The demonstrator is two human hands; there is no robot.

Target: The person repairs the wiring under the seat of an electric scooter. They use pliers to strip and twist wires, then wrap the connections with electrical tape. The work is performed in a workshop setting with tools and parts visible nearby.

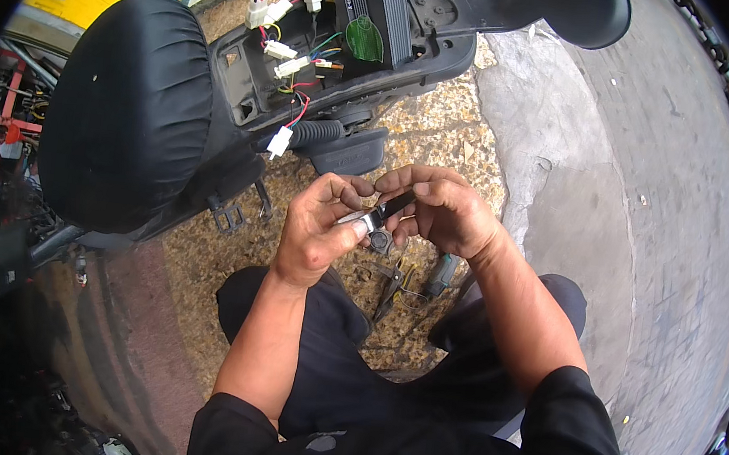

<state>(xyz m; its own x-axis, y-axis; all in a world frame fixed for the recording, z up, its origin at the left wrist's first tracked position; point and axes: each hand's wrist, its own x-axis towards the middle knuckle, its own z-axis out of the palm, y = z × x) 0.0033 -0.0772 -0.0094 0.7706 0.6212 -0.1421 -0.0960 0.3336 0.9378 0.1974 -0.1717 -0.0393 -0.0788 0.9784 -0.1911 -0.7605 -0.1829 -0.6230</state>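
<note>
Gripping small black part (387, 210) two-handed

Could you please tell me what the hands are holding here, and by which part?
Both hands, left hand and right hand, pinch a small silver-and-black tool: left at its silver end, right at its black end.

Soft daylight, sharp centre, fisheye-bent dark rim

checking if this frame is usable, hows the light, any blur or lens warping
Head view: even daylight with soft shadows, no harsh glare. Strong fisheye warping bends the pavement edge and leaves black corners. The left hand and right hand are fairly sharp at the centre, on a small dark and silver part; the left rim beside the black seat is dark and murky.
</note>
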